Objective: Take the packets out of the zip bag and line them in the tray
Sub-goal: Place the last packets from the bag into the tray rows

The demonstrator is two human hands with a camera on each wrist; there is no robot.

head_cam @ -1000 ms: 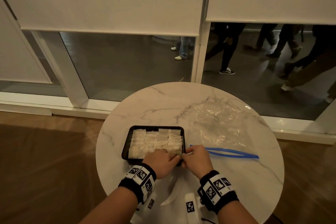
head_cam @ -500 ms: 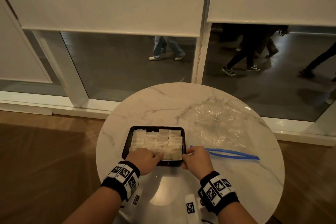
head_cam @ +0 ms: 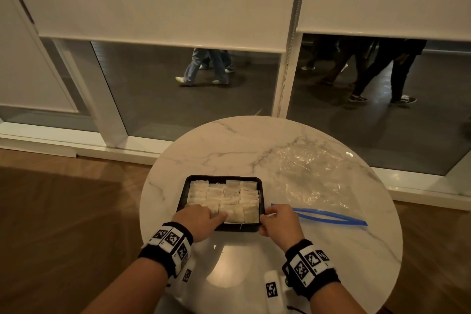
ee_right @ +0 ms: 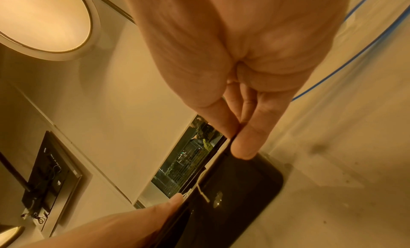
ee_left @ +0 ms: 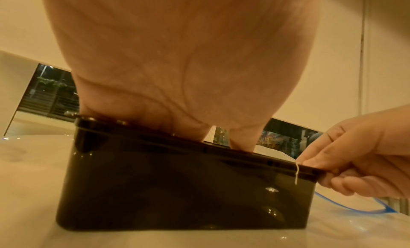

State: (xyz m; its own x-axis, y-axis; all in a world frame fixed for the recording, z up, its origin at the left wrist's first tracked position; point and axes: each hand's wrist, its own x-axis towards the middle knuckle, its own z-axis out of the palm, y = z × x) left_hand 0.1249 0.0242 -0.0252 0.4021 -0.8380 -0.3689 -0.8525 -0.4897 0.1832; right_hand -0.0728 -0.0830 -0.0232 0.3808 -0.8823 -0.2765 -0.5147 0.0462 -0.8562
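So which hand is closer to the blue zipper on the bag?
Right. The right hand pinches the tray's near right corner, just beside the blue zipper. The left hand rests over the tray's near left side, farther away.

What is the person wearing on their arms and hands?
The left hand and right hand are bare, no gloves or sleeves. Each wrist carries a black band set with white squares printed in black block patterns; a white tagged piece hangs under the right wrist.

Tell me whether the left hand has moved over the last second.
Yes. The left hand slid left along the tray's near edge, away from the right hand.
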